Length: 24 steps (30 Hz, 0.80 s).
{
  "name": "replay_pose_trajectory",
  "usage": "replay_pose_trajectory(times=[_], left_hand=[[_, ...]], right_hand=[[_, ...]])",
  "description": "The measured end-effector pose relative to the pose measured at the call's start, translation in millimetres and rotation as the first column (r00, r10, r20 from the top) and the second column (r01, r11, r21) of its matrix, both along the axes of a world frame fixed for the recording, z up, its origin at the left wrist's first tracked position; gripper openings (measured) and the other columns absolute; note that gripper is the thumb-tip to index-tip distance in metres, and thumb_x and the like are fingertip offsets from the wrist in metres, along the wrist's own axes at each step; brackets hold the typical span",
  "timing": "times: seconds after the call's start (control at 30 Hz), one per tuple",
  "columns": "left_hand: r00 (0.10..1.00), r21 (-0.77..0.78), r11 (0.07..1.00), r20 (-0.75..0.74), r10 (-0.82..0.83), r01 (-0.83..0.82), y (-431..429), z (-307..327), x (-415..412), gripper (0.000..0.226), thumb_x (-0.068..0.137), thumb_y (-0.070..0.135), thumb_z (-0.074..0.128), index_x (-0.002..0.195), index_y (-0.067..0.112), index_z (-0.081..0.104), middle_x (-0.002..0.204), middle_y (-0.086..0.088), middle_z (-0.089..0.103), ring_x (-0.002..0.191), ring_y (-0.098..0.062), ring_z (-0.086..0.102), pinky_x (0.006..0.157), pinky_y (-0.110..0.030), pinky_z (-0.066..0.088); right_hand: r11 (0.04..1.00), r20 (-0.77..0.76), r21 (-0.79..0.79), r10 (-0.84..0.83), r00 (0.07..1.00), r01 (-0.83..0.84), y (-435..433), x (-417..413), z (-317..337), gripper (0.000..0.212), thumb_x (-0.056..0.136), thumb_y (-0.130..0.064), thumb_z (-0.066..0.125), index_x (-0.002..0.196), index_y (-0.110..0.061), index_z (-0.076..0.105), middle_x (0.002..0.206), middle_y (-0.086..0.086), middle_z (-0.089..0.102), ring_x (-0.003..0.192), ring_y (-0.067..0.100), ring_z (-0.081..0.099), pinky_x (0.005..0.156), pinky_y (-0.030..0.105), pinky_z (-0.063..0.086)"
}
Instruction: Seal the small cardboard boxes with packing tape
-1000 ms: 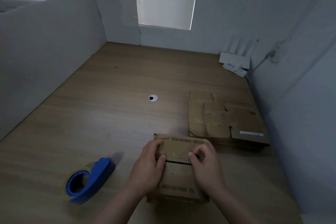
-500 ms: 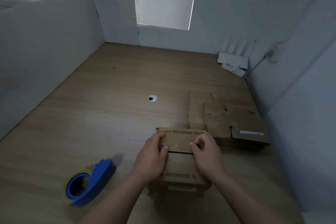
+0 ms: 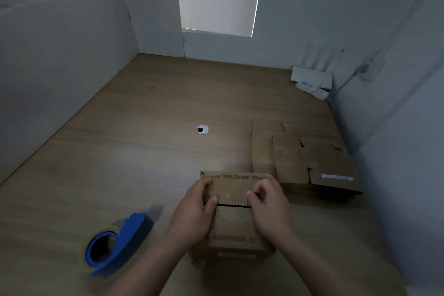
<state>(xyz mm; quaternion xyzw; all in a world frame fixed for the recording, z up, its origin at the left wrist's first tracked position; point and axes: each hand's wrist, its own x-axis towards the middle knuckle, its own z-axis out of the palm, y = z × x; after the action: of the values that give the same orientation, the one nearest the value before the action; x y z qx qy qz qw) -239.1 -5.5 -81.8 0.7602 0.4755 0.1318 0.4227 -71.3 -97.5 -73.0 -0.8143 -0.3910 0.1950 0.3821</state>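
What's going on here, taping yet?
A person holds a small brown cardboard box on the wooden desk. The left hand and right hand both grip its far top flap, with a dark gap showing between the flaps. No tape looks applied on that seam. The blue tape dispenser lies untouched to the left; a pile of flattened brown cardboard sits to the right.

Left hand [image 3: 195,214], right hand [image 3: 269,209] press flaps of cardboard box [image 3: 234,221]; tape dispenser [image 3: 115,244] at left.
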Motion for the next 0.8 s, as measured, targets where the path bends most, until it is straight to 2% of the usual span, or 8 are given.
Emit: replay_pose_trajectory(times=[0.17, 0.23, 0.37, 0.43, 0.53, 0.63, 0.7, 0.8], left_hand=[[0.998, 0.004, 0.998, -0.009, 0.062, -0.062, -8.9, -1.0, -10.1, 0.054, 0.098, 0.043, 0.052, 0.145, 0.043, 0.027, 0.144, 0.012, 0.039, 0.113, -0.005, 0.054, 0.097, -0.039, 0.054], [0.998, 0.009, 0.998, -0.003, 0.066, -0.066, -8.7, 1.0, -4.8, 0.060, 0.099, 0.042, 0.052, 0.150, 0.043, 0.021, 0.150, 0.010, 0.034, 0.120, -0.007, 0.049, 0.103, -0.039, 0.049], [0.997, 0.008, 0.997, 0.025, 0.078, -0.078, -8.3, 4.7, 5.5, 0.063, 0.100, 0.038, 0.051, 0.153, 0.042, 0.017, 0.153, 0.007, 0.031, 0.120, -0.004, 0.043, 0.108, -0.033, 0.041], [0.996, 0.010, 0.996, 0.017, 0.083, -0.084, -13.0, 5.9, 0.3, 0.063, 0.100, 0.039, 0.052, 0.153, 0.042, 0.019, 0.153, 0.007, 0.032, 0.124, -0.007, 0.044, 0.108, -0.032, 0.039], [0.997, 0.000, 0.997, -0.013, 0.083, -0.083, -18.5, 7.7, -9.8, 0.063, 0.099, 0.042, 0.051, 0.152, 0.044, 0.017, 0.153, 0.012, 0.032, 0.118, -0.003, 0.044, 0.106, -0.032, 0.042], [0.996, 0.003, 0.996, -0.034, 0.086, -0.086, -10.9, 12.6, -4.7, 0.062, 0.100, 0.043, 0.050, 0.152, 0.043, 0.018, 0.153, 0.010, 0.032, 0.119, -0.005, 0.045, 0.105, -0.033, 0.044], [0.996, 0.010, 0.997, -0.048, 0.074, -0.074, -1.8, 16.4, 4.1, 0.061, 0.100, 0.044, 0.049, 0.153, 0.042, 0.018, 0.152, 0.006, 0.035, 0.125, -0.010, 0.047, 0.107, -0.036, 0.045], [0.995, 0.017, 0.998, -0.078, 0.066, -0.065, 1.8, 21.2, 12.8, 0.062, 0.100, 0.045, 0.048, 0.153, 0.041, 0.016, 0.152, 0.005, 0.035, 0.125, -0.012, 0.048, 0.104, -0.035, 0.046]], right_hand=[[1.000, -0.072, 0.019, 0.025, 0.997, -0.024, -8.2, -7.8, -9.9, 0.024, 0.091, -0.025, 0.067, 0.075, -0.023, 0.049, 0.117, -0.008, 0.052, 0.110, -0.002, 0.044, 0.080, 0.017, 0.041], [0.998, -0.077, 0.026, 0.050, 0.996, -0.048, -5.4, -0.6, -9.8, 0.025, 0.091, -0.025, 0.066, 0.075, -0.024, 0.048, 0.108, -0.009, 0.052, 0.101, 0.004, 0.053, 0.075, 0.024, 0.044], [0.998, -0.098, 0.041, 0.055, 0.994, -0.051, -0.8, 9.3, -1.9, 0.025, 0.090, -0.018, 0.069, 0.073, -0.021, 0.049, 0.094, -0.007, 0.052, 0.081, 0.004, 0.051, 0.069, 0.026, 0.041], [0.998, -0.104, 0.038, 0.056, 0.993, -0.052, -4.8, 6.3, -0.3, 0.026, 0.088, -0.016, 0.070, 0.072, -0.020, 0.050, 0.091, -0.006, 0.052, 0.079, 0.005, 0.052, 0.069, 0.027, 0.043], [0.997, -0.100, 0.065, 0.055, 0.993, -0.049, -11.5, -2.2, -4.2, 0.027, 0.086, -0.015, 0.072, 0.070, -0.022, 0.051, 0.090, -0.006, 0.053, 0.079, 0.007, 0.053, 0.069, 0.029, 0.046], [0.998, -0.120, 0.061, 0.039, 0.992, -0.032, -2.9, 1.1, -4.3, 0.026, 0.087, -0.015, 0.071, 0.071, -0.020, 0.051, 0.091, -0.005, 0.054, 0.081, 0.003, 0.053, 0.066, 0.015, 0.040], [0.998, -0.124, 0.055, 0.042, 0.991, -0.036, 7.4, 7.8, -3.9, 0.024, 0.088, -0.015, 0.070, 0.072, -0.018, 0.051, 0.088, -0.005, 0.054, 0.078, 0.003, 0.052, 0.065, 0.013, 0.040], [0.998, -0.132, 0.050, 0.046, 0.990, -0.040, 13.1, 13.1, -3.4, 0.023, 0.090, -0.016, 0.068, 0.075, -0.018, 0.050, 0.088, -0.005, 0.053, 0.077, 0.006, 0.052, 0.068, 0.023, 0.043]])
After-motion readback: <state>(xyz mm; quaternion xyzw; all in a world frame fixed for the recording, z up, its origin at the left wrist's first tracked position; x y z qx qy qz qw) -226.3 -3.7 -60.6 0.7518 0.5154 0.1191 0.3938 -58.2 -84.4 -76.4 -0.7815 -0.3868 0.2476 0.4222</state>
